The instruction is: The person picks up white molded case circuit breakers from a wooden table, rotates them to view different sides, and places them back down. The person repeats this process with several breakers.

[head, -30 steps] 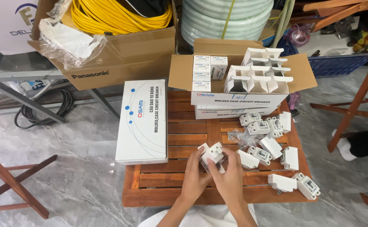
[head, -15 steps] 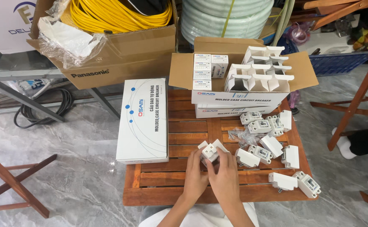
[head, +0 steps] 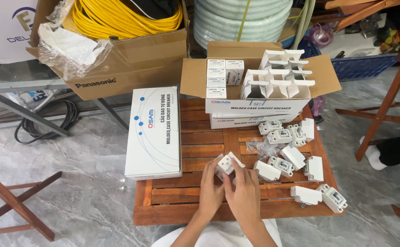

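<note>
Your left hand and right hand are both curled closed around one small white plastic breaker unit with its folded white card sleeve, held just above the slatted wooden counter. The grip is fingertip only; I judge a slip would drop it onto the slats. Just right lie loose white breaker units and a clear bag of screws; a stray elbow could scatter them.
</note>
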